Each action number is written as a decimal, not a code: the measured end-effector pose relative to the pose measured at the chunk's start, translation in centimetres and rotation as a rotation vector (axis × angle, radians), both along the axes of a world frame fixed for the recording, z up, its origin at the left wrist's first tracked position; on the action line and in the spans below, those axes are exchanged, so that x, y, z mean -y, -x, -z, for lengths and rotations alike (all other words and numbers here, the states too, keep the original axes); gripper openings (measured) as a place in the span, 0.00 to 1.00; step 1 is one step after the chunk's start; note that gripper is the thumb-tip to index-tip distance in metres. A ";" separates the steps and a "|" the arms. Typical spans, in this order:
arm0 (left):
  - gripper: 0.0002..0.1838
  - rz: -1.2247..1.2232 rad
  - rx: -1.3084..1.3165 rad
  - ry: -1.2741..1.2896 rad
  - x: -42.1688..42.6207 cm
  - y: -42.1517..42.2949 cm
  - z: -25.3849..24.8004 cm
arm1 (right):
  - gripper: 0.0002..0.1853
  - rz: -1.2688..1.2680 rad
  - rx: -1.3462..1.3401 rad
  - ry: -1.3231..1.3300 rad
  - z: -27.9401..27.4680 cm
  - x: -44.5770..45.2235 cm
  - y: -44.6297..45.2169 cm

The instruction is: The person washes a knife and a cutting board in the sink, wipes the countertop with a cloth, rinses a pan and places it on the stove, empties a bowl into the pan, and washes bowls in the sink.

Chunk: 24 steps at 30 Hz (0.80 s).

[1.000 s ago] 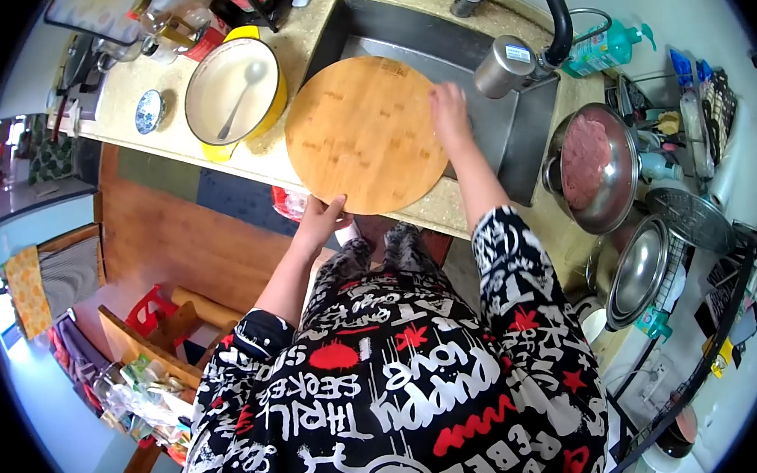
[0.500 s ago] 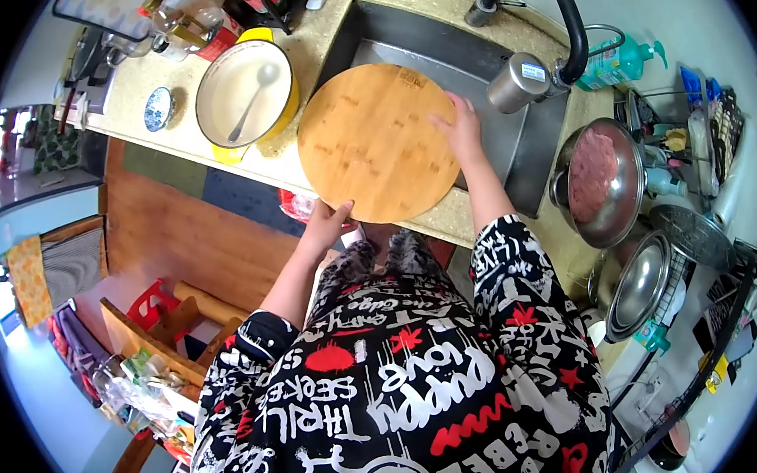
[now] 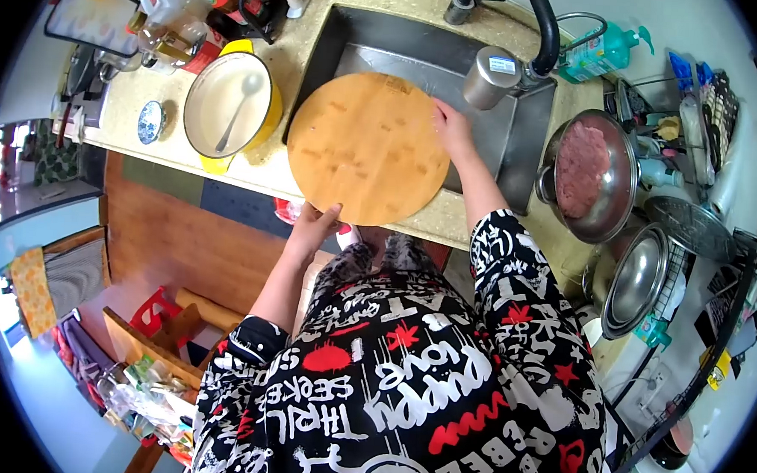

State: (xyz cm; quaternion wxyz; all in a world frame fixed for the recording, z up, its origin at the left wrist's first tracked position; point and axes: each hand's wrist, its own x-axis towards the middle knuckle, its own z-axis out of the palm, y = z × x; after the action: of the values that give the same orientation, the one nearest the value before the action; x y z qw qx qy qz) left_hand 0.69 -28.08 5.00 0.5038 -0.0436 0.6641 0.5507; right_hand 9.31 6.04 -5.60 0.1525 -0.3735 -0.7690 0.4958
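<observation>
A round wooden cutting board [image 3: 370, 150] spans the sink's near left part and the counter's front edge. My left hand [image 3: 316, 226] grips its near edge, thumb on top and fingers underneath, out of sight. At the board's right edge, my right hand [image 3: 450, 127] is closed round the rim, over the sink [image 3: 514, 149]. Left of the board stands a yellow pot [image 3: 274, 111] holding a pale, creamy-looking content and a spoon [image 3: 235, 119].
A small blue-and-white dish [image 3: 151, 122] and several bottles [image 3: 171, 33] occupy the left counter. Over the sink hangs a black faucet [image 3: 546, 31] with a metal cylinder. To the right, a steel bowl [image 3: 623, 185] contains pink minced meat [image 3: 581, 168], near another steel bowl [image 3: 637, 280].
The whole scene has shifted slightly left in view. My right hand now wraps the board's edge, where its fingers lay on top before. My left hand keeps its grip.
</observation>
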 end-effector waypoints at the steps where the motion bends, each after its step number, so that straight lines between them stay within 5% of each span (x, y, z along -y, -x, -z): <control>1: 0.22 -0.021 0.003 -0.025 -0.3 -0.5 0.7 | 0.31 -0.002 0.042 -0.032 2.3 -0.9 -1.2; 8: 0.20 -0.123 0.119 -0.208 -6.2 -2.6 0.4 | 0.27 0.165 0.107 0.042 0.8 -2.2 -6.5; 15: 0.22 -0.025 -0.014 -0.284 -10.9 -1.5 -0.4 | 0.45 0.332 0.222 0.044 3.2 -5.6 -8.3; 19: 0.28 -0.249 0.094 -0.329 -10.0 -1.1 -2.7 | 0.47 0.237 0.182 0.126 0.8 -1.7 -6.5; 21: 0.28 -0.225 0.041 -0.337 -9.5 -1.0 -2.6 | 0.40 0.187 0.057 0.206 -2.3 0.0 -6.3; 24: 0.27 -0.238 -0.026 -0.294 -9.2 -1.6 -2.7 | 0.27 0.285 0.209 0.187 -1.6 -1.1 -6.2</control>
State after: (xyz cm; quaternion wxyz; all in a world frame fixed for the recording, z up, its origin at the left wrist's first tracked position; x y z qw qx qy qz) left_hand 2.32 -18.88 7.68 0.4273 -0.0406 0.5731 0.6981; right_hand 15.50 7.16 -3.99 0.1052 -0.5406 -0.6707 0.4969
